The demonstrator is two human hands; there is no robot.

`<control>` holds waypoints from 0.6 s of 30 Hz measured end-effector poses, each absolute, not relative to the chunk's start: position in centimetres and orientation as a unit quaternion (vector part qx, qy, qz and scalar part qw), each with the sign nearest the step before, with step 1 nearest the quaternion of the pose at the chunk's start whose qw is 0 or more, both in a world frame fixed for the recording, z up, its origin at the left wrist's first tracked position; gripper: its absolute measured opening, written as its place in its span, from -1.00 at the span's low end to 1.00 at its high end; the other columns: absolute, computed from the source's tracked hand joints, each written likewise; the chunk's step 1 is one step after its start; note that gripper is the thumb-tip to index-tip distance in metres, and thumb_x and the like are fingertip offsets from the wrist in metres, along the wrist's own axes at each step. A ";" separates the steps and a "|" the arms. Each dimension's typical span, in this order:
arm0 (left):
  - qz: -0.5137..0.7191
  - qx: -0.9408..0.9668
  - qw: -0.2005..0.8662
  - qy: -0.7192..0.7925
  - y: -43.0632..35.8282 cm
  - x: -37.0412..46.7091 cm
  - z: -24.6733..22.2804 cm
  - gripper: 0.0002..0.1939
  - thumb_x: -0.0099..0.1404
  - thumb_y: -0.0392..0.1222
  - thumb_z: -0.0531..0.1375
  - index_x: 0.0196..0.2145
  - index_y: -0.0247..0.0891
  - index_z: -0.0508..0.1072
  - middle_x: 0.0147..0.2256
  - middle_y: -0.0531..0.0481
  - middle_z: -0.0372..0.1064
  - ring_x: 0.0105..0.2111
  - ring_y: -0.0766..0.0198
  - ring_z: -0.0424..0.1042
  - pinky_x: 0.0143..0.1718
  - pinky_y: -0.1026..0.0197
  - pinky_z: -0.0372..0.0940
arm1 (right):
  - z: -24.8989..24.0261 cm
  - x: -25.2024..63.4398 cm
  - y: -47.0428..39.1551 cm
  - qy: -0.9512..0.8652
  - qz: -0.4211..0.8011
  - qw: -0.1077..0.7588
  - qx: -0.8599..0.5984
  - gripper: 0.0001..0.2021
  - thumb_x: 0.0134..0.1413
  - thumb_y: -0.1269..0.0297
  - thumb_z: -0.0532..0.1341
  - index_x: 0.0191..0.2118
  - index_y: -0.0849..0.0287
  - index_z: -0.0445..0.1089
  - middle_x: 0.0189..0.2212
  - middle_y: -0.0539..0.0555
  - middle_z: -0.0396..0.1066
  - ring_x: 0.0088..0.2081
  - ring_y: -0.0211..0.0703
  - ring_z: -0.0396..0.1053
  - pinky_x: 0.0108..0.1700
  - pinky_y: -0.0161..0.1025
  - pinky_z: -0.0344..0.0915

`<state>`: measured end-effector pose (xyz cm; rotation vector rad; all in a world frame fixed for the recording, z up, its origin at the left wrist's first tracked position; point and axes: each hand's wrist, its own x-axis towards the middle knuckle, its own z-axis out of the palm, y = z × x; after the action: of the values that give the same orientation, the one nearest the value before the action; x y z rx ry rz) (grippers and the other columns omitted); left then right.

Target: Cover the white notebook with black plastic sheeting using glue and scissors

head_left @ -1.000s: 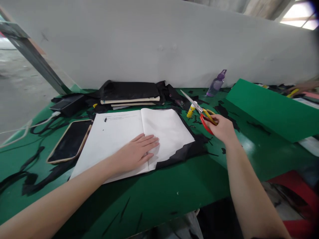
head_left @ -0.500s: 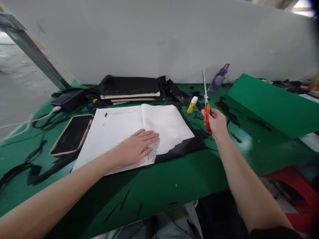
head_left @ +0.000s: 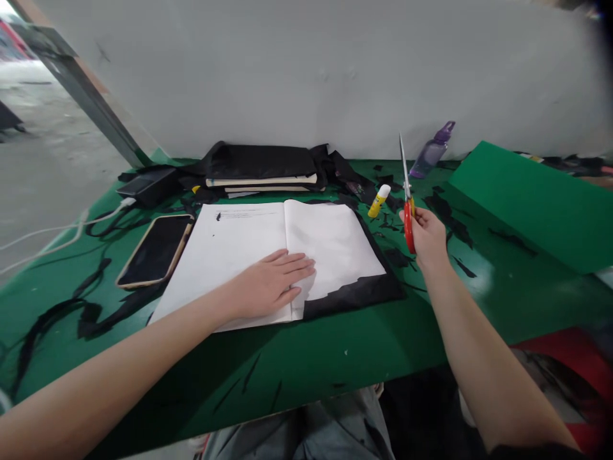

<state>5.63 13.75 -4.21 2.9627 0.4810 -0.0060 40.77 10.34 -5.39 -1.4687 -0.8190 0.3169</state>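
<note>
White paper book (head_left: 249, 239) lies open under flat, unclenched left hand (head_left: 268, 284) near front edge of table (head_left: 352, 364); right hand (head_left: 431, 237) grips metal-bladed scissors (head_left: 408, 220).

Right fingers (head_left: 424, 219) seemingly curled

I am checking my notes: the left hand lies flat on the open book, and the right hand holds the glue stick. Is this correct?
Not quite: in the head view, the right hand holds scissors, not the glue stick. The left hand does lie flat on the open book.
</note>
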 end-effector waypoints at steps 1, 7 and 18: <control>-0.001 0.984 0.072 0.161 13.8 5.6 -4.2 -0.53 0.41 -0.04 -0.18 0.25 -0.02 -0.05 0.27 0.17 -0.10 0.27 0.30 -0.15 0.27 0.14 -0.34 | -5.5 40.8 10.4 -0.365 0.140 0.654 -0.648 -0.66 -0.22 0.16 0.34 -0.26 0.15 0.39 -0.42 0.01 0.42 -0.42 -0.25 0.38 -0.39 -0.27 0.35; 0.014 0.985 0.099 0.144 14.3 5.4 -3.9 -0.50 0.40 -0.04 -0.14 0.27 0.01 -0.12 0.26 0.17 -0.08 0.26 0.30 -0.10 0.27 0.14 -0.34 | -5.6 40.7 10.4 -0.370 0.137 0.641 -0.659 -0.60 -0.23 0.08 0.34 -0.23 0.15 0.34 -0.38 0.03 0.42 -0.37 -0.20 0.41 -0.34 -0.24 0.37; 0.006 0.985 0.112 0.134 15.4 4.7 -3.5 -0.50 0.40 0.00 -0.14 0.26 0.02 -0.09 0.26 0.16 -0.09 0.26 0.28 -0.11 0.27 0.14 -0.34 | -5.7 40.4 10.4 -0.370 0.148 0.636 -0.661 -0.58 -0.24 0.07 0.34 -0.22 0.15 0.31 -0.39 0.00 0.39 -0.42 -0.23 0.37 -0.41 -0.27 0.32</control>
<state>4.74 15.40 -3.52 2.8898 0.3945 0.0171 40.37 10.42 -5.74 -1.5105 -0.8465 0.3379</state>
